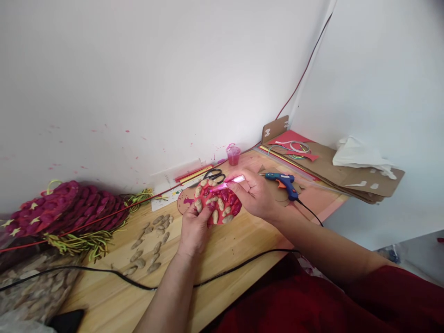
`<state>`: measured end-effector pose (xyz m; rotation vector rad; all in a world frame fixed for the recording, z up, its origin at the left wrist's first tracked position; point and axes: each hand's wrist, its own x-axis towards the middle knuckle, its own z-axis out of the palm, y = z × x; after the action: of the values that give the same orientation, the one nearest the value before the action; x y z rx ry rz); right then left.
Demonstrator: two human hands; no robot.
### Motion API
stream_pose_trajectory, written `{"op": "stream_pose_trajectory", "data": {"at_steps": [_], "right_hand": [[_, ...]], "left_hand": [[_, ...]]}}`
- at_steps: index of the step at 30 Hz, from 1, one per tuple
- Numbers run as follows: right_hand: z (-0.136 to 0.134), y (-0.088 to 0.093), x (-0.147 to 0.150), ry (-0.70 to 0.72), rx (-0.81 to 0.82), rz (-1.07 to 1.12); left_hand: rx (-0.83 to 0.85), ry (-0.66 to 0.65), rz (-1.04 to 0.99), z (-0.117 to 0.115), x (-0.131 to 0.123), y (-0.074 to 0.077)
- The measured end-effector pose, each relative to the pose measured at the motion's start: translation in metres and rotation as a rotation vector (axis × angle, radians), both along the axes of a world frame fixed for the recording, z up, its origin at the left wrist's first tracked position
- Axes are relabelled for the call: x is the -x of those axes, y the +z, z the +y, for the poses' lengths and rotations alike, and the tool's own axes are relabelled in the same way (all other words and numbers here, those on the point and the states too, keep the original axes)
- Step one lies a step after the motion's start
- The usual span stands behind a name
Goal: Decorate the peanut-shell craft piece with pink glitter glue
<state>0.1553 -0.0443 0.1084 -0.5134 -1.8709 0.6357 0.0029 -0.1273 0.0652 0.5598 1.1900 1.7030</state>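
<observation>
My left hand [197, 226] grips a red disc [222, 216] by its near left edge, thumb on top. Peanuts in their shells are fixed over the disc, and some of them on its right side are coated in wet magenta paint. A paintbrush [233, 181] with a white handle is pinched in my right hand [255, 194]. Its magenta-stained end touches the peanuts near the disc's upper left. Behind the disc, a clear cup [233, 156] of magenta paint stands by the wall. Loose peanuts [160, 227] lie on the wooden table left of my left hand.
A blue glue gun [282, 182] lies right of my right hand, its cord trailing off. Black scissors [214, 175] lie behind the disc. Stacks of magenta-painted discs [79, 206] with yarn fringe stand at left. Cardboard [360, 178] fills the right corner. A black cable [243, 263] crosses the table.
</observation>
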Motion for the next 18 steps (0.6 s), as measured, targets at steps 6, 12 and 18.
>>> {"op": "stream_pose_trajectory", "data": {"at_steps": [6, 12, 18], "right_hand": [[0.001, -0.003, 0.001, 0.045, 0.041, -0.004], [0.002, -0.001, 0.001, 0.011, 0.03, 0.016], [0.001, 0.0, 0.002, 0.005, -0.011, 0.003]], "left_hand": [[0.001, -0.011, 0.022, 0.0, 0.001, -0.003], [-0.008, -0.023, 0.023, 0.001, 0.003, -0.009], [0.008, -0.019, 0.045, 0.001, 0.004, -0.012]]}}
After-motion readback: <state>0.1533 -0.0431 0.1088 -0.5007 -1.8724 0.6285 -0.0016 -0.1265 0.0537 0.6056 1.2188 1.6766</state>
